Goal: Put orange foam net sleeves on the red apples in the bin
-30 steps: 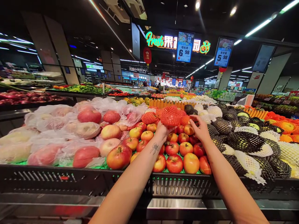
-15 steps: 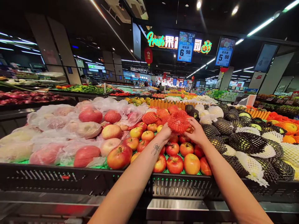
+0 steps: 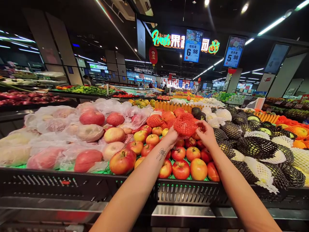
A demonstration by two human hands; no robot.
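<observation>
Here, the red netting sits between left hand and right hand.

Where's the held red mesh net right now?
Head view, slightly right of centre: the red mesh net is between the left hand and the right hand, over the unwrapped apples.

A produce display stand carries the fruit, its front a black slotted plastic wall above a metal ledge. Green liner shows between the pieces. On the liner, loose red-and-yellow apples fill the middle, with fruit in red foam nets behind them. Apples in clear plastic bags heap on the left; fruit in black and white foam nets crowds the right.
</observation>
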